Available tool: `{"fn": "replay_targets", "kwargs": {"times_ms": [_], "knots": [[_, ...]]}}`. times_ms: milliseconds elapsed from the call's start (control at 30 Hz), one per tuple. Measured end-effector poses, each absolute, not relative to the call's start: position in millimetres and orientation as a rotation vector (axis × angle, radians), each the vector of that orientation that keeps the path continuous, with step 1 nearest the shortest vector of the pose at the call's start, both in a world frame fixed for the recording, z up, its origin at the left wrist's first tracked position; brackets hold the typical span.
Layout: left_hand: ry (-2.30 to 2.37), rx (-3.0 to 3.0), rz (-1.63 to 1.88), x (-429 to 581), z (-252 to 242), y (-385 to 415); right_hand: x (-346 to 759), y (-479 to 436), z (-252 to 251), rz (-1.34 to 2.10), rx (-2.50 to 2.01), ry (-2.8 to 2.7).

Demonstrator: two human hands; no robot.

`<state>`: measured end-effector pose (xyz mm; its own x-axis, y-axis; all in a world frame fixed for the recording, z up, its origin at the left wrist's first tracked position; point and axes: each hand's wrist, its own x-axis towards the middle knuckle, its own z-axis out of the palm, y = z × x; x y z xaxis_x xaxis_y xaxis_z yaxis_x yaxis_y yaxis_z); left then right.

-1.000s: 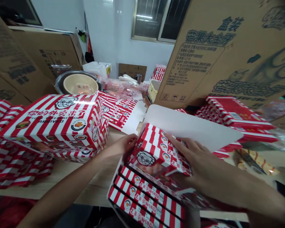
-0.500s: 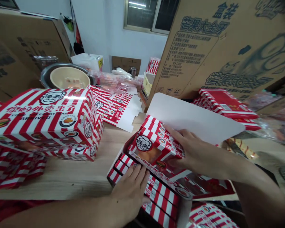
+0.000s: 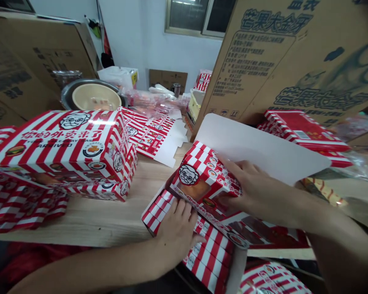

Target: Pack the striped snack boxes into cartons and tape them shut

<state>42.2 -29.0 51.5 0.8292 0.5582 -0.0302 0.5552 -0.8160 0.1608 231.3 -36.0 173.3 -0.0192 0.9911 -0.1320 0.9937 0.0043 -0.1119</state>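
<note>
A small red-and-white striped snack box [image 3: 202,173] with a cartoon face and a clear window lies tilted inside a larger open striped carton [image 3: 208,249]. My right hand [image 3: 257,194] lies over the small box with its fingers curled round its top and far side. My left hand [image 3: 176,230] rests flat, fingers stretched out, on the near striped wall of the carton just below the small box. The carton's white lid flap [image 3: 257,145] stands open behind.
A stack of closed striped cartons [image 3: 64,151] fills the left of the wooden table [image 3: 110,220]. Flat unfolded cartons [image 3: 155,134] lie behind, with a metal basin [image 3: 92,96]. Large brown cardboard boxes [image 3: 282,57] tower at right and left. More striped packs [image 3: 303,130] sit right.
My left hand came off the small box's left end and settled flat on the carton's near wall. The small box sank lower into the carton under my right hand.
</note>
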Motion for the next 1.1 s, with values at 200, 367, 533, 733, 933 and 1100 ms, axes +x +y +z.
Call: {"fn": "replay_targets", "kwargs": {"times_ms": [200,367,533,733,933,1100], "knots": [[0.821,2.850,0.157,38.1,48.5,-19.3,214.5,-35.8,170.3,-0.235,2.225,2.028],[0.802,3.047,0.167,42.9,40.9,-26.5,203.7,-40.7,168.8,-0.224,2.307,1.996],[0.554,3.254,0.159,51.5,41.5,-27.4,200.2,-51.1,159.8,-0.230,2.289,2.024],[0.327,3.151,0.053,48.7,55.9,-9.5,205.3,-55.3,162.8,-0.177,2.170,2.146],[0.488,2.960,0.253,10.6,84.9,19.3,212.5,-54.8,164.4,-0.249,2.126,2.147],[0.985,2.488,0.273,-5.3,90.1,49.6,213.3,-54.5,155.3,-0.320,2.125,2.282]]}}
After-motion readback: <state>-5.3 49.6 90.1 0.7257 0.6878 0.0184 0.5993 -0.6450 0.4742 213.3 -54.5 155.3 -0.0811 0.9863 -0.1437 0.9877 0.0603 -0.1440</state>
